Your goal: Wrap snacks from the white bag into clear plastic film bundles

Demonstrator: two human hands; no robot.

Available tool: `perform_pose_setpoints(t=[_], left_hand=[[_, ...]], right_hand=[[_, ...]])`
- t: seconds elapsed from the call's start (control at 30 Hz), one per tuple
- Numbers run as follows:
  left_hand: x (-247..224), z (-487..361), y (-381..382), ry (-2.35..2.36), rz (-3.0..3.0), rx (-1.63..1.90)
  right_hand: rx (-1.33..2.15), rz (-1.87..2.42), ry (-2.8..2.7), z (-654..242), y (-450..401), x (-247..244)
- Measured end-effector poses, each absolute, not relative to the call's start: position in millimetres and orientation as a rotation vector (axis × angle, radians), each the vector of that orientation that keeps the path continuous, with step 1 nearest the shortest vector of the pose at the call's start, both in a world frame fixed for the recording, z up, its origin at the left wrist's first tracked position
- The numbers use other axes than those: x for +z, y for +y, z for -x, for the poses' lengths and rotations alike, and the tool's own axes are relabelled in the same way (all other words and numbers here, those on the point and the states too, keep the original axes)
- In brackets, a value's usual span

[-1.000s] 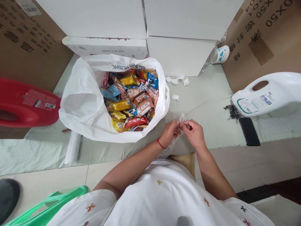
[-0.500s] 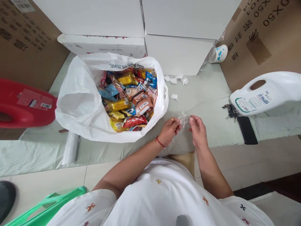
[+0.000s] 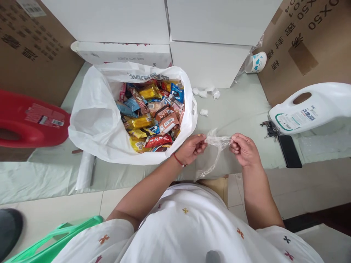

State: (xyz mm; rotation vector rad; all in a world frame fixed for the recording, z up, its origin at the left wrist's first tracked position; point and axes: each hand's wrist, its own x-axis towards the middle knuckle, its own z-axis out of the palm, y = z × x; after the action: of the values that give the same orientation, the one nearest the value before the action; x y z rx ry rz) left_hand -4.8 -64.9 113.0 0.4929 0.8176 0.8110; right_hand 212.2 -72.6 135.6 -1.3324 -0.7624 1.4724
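Between my two hands a clear, crumpled piece of plastic film [image 3: 216, 140] is stretched sideways, one strand of it hanging down toward my lap. My left hand [image 3: 193, 148], with a red cord at the wrist, pinches its left end. The right end is pinched in my right hand [image 3: 244, 148]. Just left of my left hand stands a white plastic bag [image 3: 93, 124], its mouth wide, holding many wrapped snacks [image 3: 160, 140] in yellow, red, blue and brown packets. Small crumpled white scraps [image 3: 203, 112] lie on the cloth beyond my hands.
White boxes [image 3: 208, 65] stand along the back, with cardboard boxes [image 3: 298, 44] at both sides. A red jug [image 3: 46, 122] lies left; a white detergent jug [image 3: 309, 117], keys [image 3: 270, 128] and a black phone [image 3: 290, 151] are right. A paper cup [image 3: 255, 63] lies behind. A roll [image 3: 84, 173] sits front left.
My right hand has moved right and taken hold of the plastic film, which is now pulled out between both hands. My left hand has shifted slightly left.
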Motion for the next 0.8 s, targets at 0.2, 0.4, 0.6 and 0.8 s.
perform_pose_setpoints(t=[0.2, 0.4, 0.6, 0.8], left_hand=[[108, -6, -89, 0.979, -0.586, 0.944], [105, -26, -107, 1.091, -0.746, 0.991], [109, -7, -92, 0.902, -0.622, 0.936], [105, -11, -92, 0.929, -0.605, 1.019]], right_hand=[[1.333, 1.307, -0.581, -187, -76, 145], [1.276, 1.31, -0.669, -156, -89, 136], [1.26, 1.307, -0.59, -191, -75, 140], [1.277, 1.381, -0.685, -191, -85, 120]])
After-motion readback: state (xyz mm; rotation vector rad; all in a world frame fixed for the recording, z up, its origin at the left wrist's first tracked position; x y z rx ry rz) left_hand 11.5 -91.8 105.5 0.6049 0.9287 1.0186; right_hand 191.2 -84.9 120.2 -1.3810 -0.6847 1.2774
